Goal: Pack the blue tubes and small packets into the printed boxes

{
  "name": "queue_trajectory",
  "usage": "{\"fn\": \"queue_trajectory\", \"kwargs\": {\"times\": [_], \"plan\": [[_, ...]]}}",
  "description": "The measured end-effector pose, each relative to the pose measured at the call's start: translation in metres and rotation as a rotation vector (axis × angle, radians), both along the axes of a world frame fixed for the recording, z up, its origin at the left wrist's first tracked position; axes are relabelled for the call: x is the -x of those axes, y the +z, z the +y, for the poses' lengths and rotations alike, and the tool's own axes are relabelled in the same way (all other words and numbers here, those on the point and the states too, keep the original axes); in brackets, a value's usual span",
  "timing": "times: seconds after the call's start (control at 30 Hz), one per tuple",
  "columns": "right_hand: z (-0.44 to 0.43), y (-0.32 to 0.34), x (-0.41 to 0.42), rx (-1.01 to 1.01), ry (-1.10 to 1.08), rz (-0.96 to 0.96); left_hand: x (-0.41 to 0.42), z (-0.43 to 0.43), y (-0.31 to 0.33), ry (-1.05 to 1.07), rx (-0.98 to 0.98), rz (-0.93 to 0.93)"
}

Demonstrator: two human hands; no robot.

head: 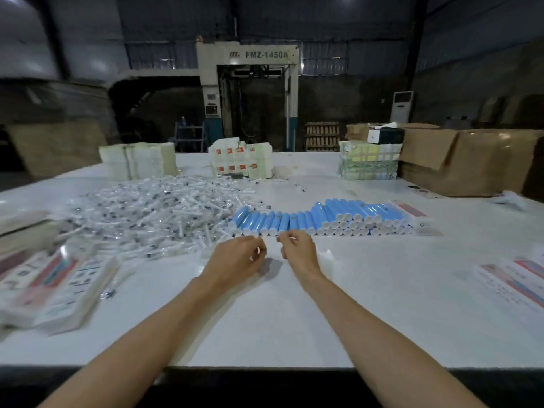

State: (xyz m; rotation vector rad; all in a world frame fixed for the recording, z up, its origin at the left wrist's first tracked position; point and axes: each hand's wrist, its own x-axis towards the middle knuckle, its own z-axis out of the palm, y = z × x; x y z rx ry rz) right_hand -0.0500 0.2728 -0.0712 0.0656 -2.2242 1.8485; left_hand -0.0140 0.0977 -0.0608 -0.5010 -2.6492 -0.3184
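A packet heap [153, 213] lies left of the blue tubes [323, 216], which are rowed mid-table. Printed boxes [53, 278] lie at left, cartons [471, 160] far right. The left hand [238, 256] and right hand [297, 250] curl just before the tubes; their grip cannot be told. White table [294, 319], dim hall.

The tubes [323, 214] are sky blue with white caps; the heap of small packets [147, 213] is clear film over white and dark specks; the table [294, 319] is white; the printed boxes [59, 284] at the left, white with red-pink and blue bands and small black pictograms, share their palette with the printed sheets [515, 278] at the right edge; farther back stand a cream stack [137, 160], a white stack [238, 160] dotted with red-orange squares, and a banded stack [368, 163] of pale green and yellow; the carton [471, 160] is plain brown; the machine [247, 92] behind is cream above, teal at its foot, with grey lettering.
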Motion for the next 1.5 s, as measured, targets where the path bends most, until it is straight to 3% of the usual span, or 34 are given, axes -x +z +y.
{"fn": "queue_trajectory", "kwargs": {"times": [0.2, 0.3, 0.4, 0.57, 0.8, 1.1, 1.23, 1.3, 1.5], "plan": [[0.005, -0.020, 0.019, 0.102, 0.061, -0.017, -0.026, -0.052, 0.025, 0.340, -0.011, 0.020], [0.004, -0.023, 0.022, 0.104, 0.092, 0.000, -0.049, -0.101, 0.037, 0.634, 0.059, 0.016], [0.002, -0.023, 0.024, 0.068, 0.118, 0.009, -0.077, -0.149, 0.042, 0.930, 0.134, -0.103], [0.000, -0.024, 0.027, 0.034, 0.134, 0.017, -0.106, -0.189, 0.037, 1.076, 0.070, -0.251], [0.002, -0.024, 0.025, 0.004, 0.152, 0.016, -0.092, -0.212, 0.024, 0.957, 0.083, -0.310], [0.002, -0.024, 0.020, -0.015, 0.166, 0.017, -0.084, -0.212, 0.031, 0.827, -0.174, -0.235], [0.002, -0.022, 0.020, -0.025, 0.162, 0.011, -0.087, -0.203, 0.060, 0.768, -0.340, -0.082], [0.000, -0.022, 0.020, -0.030, 0.161, 0.009, -0.085, -0.191, 0.077, 0.654, -0.371, -0.097], [-0.001, -0.021, 0.015, -0.045, 0.149, 0.015, -0.042, -0.117, 0.083, 0.200, -0.953, -0.360]]}}
